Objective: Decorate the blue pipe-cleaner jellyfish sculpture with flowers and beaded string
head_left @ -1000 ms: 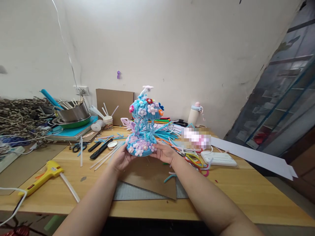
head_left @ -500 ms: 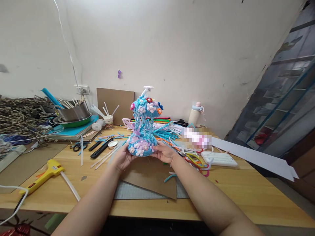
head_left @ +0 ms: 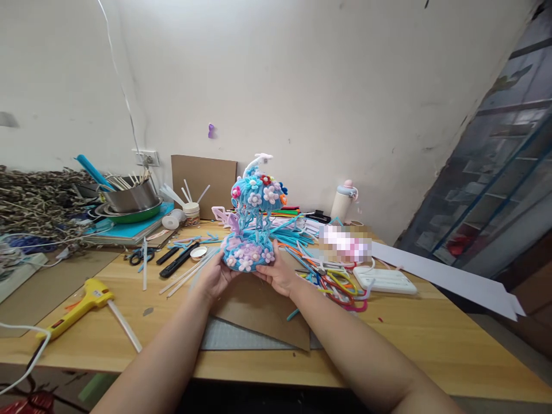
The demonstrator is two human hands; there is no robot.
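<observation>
A blue pipe-cleaner flower ornament (head_left: 248,253) is held upright above the table between my two hands. Its round base carries pink and white flowers. Twisted blue strands join the base to a domed top dotted with colourful flowers, and a white piece sticks up from the crown. My left hand (head_left: 217,277) grips the left side of the base, fingers under it. On the other side, my right hand (head_left: 278,273) grips the base with the thumb at its front. Below lies a sheet of brown cardboard (head_left: 267,316) on a grey mat.
A yellow glue gun (head_left: 80,307) lies at left, near scissors (head_left: 141,256) and a black cutter (head_left: 179,260). Loose pipe cleaners (head_left: 340,284) spread right of my hands, beside a white case (head_left: 385,280). A bottle (head_left: 342,202) and a metal bowl (head_left: 131,197) stand farther back.
The ornament has turned a little in my hands, and its top has shifted slightly right. My right hand has moved slightly left and its fingers have shifted under the base.
</observation>
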